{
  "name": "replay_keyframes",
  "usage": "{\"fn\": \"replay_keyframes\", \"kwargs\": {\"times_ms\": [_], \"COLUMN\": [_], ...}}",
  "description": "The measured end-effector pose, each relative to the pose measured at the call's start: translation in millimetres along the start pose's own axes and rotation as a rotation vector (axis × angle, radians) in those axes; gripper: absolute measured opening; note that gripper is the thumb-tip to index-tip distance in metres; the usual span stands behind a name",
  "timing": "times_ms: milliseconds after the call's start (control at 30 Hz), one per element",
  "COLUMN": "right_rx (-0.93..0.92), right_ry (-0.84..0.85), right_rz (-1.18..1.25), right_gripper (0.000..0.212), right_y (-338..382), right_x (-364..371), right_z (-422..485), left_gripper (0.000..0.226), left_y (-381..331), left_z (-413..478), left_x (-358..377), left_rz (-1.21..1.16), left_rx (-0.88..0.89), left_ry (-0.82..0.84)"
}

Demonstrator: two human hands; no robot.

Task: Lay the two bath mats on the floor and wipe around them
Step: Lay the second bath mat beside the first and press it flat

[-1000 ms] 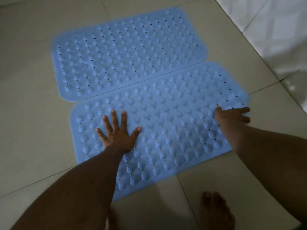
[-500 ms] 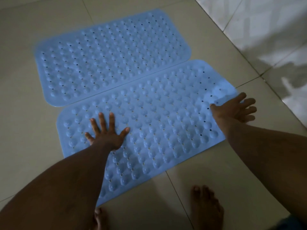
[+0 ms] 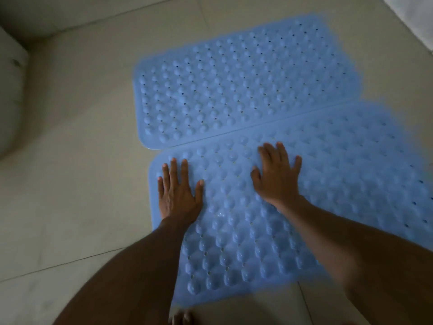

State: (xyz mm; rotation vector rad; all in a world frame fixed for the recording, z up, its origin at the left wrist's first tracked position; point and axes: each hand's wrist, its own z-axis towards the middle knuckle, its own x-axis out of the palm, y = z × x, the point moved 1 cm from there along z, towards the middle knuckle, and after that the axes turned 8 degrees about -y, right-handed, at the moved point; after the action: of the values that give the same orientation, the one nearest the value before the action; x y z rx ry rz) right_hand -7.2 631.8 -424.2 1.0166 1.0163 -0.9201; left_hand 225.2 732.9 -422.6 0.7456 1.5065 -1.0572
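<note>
As our left hand (image 3: 178, 195) and right hand (image 3: 277, 177) press flat, grip empty, we may shove the near mat (image 3: 246, 242) over the twelve-o'clock mat (image 3: 234, 90).

Both far mat (image 3: 234, 85) and near mat (image 3: 246, 231): blue rubbery plastic, matt with faint sheen, covered in rounded bumps and small punched holes, smooth flat border. Floor (image 3: 70, 184): pale tiles, smooth, dull satin, thin dark grout lines. White fixture (image 3: 9, 95) at left edge: smooth, looks glazed
</note>
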Motion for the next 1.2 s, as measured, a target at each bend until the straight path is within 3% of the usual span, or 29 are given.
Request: {"fn": "replay_keyframes", "kwargs": {"times_ms": [167, 400, 667, 1000, 1200], "right_rx": [-0.165, -0.153, -0.155, -0.153, -0.383], "right_ry": [-0.063, -0.019, 0.040, 0.015, 0.099], "right_rz": [0.039, -0.030, -0.077, -0.086, -0.244], "right_gripper": [0.056, 0.059, 0.061, 0.054, 0.053], "right_y": [37, 40, 47, 50, 43], "right_x": [25, 32, 28, 24, 20], "right_z": [14, 11, 19, 29, 46], "left_gripper": [0.083, 0.083, 0.101, 0.102, 0.099], "left_y": [18, 21, 23, 19, 15], "left_z": [15, 16, 22, 31, 39], "left_x": [11, 13, 11, -11, -15], "left_rz": [0.015, 0.034, -0.047, 0.062, 0.147], "left_rx": [0.019, 0.020, -0.050, -0.040, -0.035], "left_ry": [0.001, -0.001, 0.006, 0.050, 0.086]}}
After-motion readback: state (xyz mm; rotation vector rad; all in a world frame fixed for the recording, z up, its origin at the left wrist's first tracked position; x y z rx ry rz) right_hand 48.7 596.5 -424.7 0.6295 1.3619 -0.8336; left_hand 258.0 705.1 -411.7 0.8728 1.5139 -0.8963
